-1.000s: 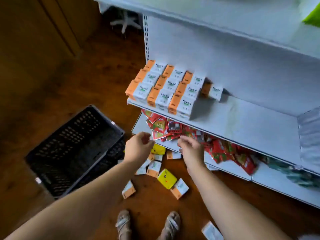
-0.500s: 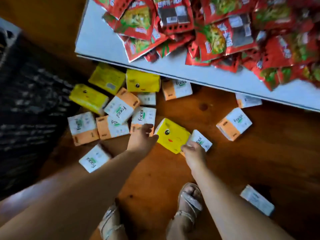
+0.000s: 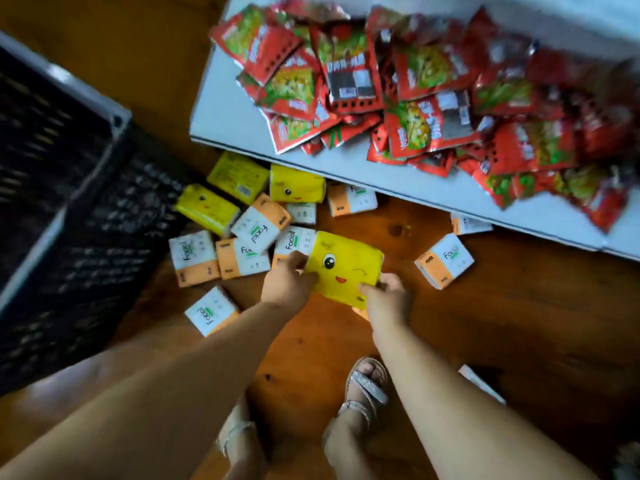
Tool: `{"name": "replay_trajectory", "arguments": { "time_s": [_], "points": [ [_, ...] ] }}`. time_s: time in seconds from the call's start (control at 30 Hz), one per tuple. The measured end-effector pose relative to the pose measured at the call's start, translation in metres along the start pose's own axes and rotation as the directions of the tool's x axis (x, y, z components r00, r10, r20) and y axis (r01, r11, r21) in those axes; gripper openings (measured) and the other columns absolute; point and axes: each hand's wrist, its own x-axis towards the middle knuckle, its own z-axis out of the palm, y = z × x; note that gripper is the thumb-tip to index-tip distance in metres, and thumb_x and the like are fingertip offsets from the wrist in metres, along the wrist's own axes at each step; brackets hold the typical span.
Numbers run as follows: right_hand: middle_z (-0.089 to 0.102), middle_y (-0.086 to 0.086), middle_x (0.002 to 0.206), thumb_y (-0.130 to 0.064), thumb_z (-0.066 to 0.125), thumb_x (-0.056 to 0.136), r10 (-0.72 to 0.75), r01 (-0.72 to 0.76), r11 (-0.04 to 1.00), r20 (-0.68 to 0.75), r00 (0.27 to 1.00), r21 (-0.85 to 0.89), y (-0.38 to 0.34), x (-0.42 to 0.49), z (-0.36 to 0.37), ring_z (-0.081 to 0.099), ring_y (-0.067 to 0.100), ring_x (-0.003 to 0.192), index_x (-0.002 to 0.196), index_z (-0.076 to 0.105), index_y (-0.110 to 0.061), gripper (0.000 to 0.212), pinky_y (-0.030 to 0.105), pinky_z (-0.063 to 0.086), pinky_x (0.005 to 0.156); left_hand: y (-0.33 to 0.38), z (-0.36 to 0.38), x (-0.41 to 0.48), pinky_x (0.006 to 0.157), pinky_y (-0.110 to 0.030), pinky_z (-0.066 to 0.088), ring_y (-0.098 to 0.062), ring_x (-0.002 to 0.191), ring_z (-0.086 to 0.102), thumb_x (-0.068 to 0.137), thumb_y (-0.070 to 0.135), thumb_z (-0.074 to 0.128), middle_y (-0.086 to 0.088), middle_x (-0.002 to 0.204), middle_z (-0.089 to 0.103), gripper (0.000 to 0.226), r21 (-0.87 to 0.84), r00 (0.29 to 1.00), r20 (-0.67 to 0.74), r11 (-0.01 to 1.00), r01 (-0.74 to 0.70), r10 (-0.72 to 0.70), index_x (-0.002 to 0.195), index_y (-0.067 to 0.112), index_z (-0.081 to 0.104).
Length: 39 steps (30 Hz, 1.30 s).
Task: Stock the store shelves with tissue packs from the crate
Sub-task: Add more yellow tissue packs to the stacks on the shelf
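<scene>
We are looking down at a glossy, knotted wooden floor (image 3: 485, 323), a black perforated plastic crate (image 3: 69, 202) and a smooth, matt white shelf (image 3: 221, 116). Shiny red foil-like packets (image 3: 433, 98) are glinting. Smooth plastic film is wrapping the yellow tissue pack (image 3: 343, 268), and our sandals (image 3: 367, 389) are glittering.

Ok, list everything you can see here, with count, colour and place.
Brown wooden floor: one, underneath everything.
White shelf board: one, white, upper right.
Black plastic lattice crate: one, black, left.
Red foil snack packets: many, red, heaped on the shelf.
Yellow plastic-wrapped tissue pack with cartoon face: one, yellow, centre, gripped at two sides.
Other yellow tissue packs: three, yellow, floor by the shelf edge.
White-and-orange Facial tissue packs: about ten, scattered on the floor.
Feet in silver sandals: two, bottom.
Left hand, right hand: two, gripping that pack's opposite sides.
</scene>
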Motion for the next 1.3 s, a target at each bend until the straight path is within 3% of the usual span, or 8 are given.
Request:
{"name": "replay_trajectory", "arguments": {
  "time_s": [0.1, 0.33, 0.53, 0.7, 0.87, 1.0, 1.17, 1.3],
  "points": [
    [0.062, 0.005, 0.086, -0.006, 0.064, 0.081, -0.104, 0.101, 0.993, 0.044, 0.994, 0.065, -0.081, -0.073, -0.043, 0.058, 0.025, 0.079, 0.083, 0.055, -0.018, 0.015, 0.032, 0.046, 0.069, 0.065, -0.064, -0.068, 0.056, -0.025, 0.042, -0.019, 0.070, 0.057, 0.088, 0.014, 0.056, -0.006, 0.103, 0.066, 0.020, -0.052, 0.994, -0.101, 0.997, -0.048, 0.043, 0.108, 0.017, 0.058],
    [0.058, 0.003, 0.080, -0.007, 0.065, 0.080, -0.383, 0.383, 0.907, -0.033, 0.923, 0.174, -0.266, -0.257, -0.145, 0.052, 0.017, 0.063, 0.091, 0.057, -0.014, 0.014, 0.020, 0.041, 0.051, 0.216, -0.211, -0.248, 0.079, -0.032, 0.045, -0.028, 0.104, 0.061, 0.088, 0.016, 0.056, -0.009, 0.117, 0.064, 0.029, -0.059, 0.913, -0.301, 0.950, -0.306, 0.275, 0.118, 0.012, 0.057],
    [0.058, 0.004, 0.079, -0.008, 0.067, 0.078, -0.564, 0.580, 0.775, -0.139, 0.814, 0.251, -0.362, -0.396, -0.209, 0.052, 0.018, 0.075, 0.082, 0.053, -0.015, 0.015, 0.025, 0.034, 0.063, 0.291, -0.304, -0.375, 0.075, -0.025, 0.042, -0.022, 0.097, 0.063, 0.088, 0.014, 0.058, -0.005, 0.115, 0.065, 0.025, -0.059, 0.786, -0.428, 0.853, -0.518, 0.447, 0.112, 0.011, 0.059],
    [0.058, 0.001, 0.076, -0.011, 0.067, 0.077, -0.690, 0.724, 0.633, -0.224, 0.689, 0.276, -0.425, -0.478, -0.240, 0.055, 0.019, 0.078, 0.077, 0.054, -0.018, 0.015, 0.031, 0.042, 0.072, 0.335, -0.368, -0.445, 0.076, -0.026, 0.042, -0.017, 0.090, 0.059, 0.088, 0.019, 0.058, -0.002, 0.110, 0.065, 0.024, 0.059, 0.626, -0.537, 0.765, -0.642, 0.566, 0.111, 0.013, 0.060],
    [0.064, 0.004, 0.085, -0.015, 0.067, 0.076, -0.746, 0.771, 0.551, -0.225, 0.627, 0.320, -0.474, -0.511, -0.262, 0.060, 0.026, 0.084, 0.072, 0.056, -0.022, 0.013, 0.039, 0.050, 0.077, 0.377, -0.411, -0.479, 0.087, -0.038, 0.049, -0.028, 0.104, 0.060, 0.089, 0.023, 0.057, -0.007, 0.115, 0.064, 0.029, 0.075, 0.539, -0.565, 0.690, -0.720, 0.624, 0.117, 0.013, 0.061],
    [0.063, 0.008, 0.085, -0.015, 0.066, 0.078, -0.747, 0.777, 0.547, -0.237, 0.621, 0.311, -0.497, -0.505, -0.274, 0.059, 0.027, 0.082, 0.077, 0.058, -0.021, 0.011, 0.043, 0.050, 0.077, 0.407, -0.418, -0.474, 0.088, -0.036, 0.049, -0.029, 0.105, 0.060, 0.090, 0.022, 0.056, -0.010, 0.118, 0.064, 0.031, 0.042, 0.543, -0.532, 0.661, -0.749, 0.650, 0.118, 0.011, 0.062],
    [0.057, 0.011, 0.079, -0.013, 0.063, 0.080, -0.693, 0.763, 0.572, -0.320, 0.645, 0.300, -0.524, -0.461, -0.304, 0.050, 0.025, 0.074, 0.087, 0.063, -0.006, 0.010, 0.032, 0.038, 0.067, 0.456, -0.396, -0.451, 0.071, -0.026, 0.039, -0.030, 0.099, 0.060, 0.091, 0.023, 0.054, -0.011, 0.115, 0.063, 0.032, 0.106, 0.536, -0.466, 0.646, -0.756, 0.704, 0.120, 0.011, 0.062],
    [0.055, 0.011, 0.073, -0.013, 0.061, 0.081, -0.639, 0.740, 0.630, -0.383, 0.667, 0.236, -0.550, -0.413, -0.328, 0.049, 0.027, 0.071, 0.084, 0.061, -0.004, 0.010, 0.031, 0.033, 0.061, 0.504, -0.369, -0.417, 0.083, -0.032, 0.044, -0.032, 0.103, 0.059, 0.092, 0.027, 0.053, -0.016, 0.121, 0.059, 0.035, 0.182, 0.564, -0.402, 0.667, -0.723, 0.721, 0.122, 0.010, 0.060]
  ]
}}
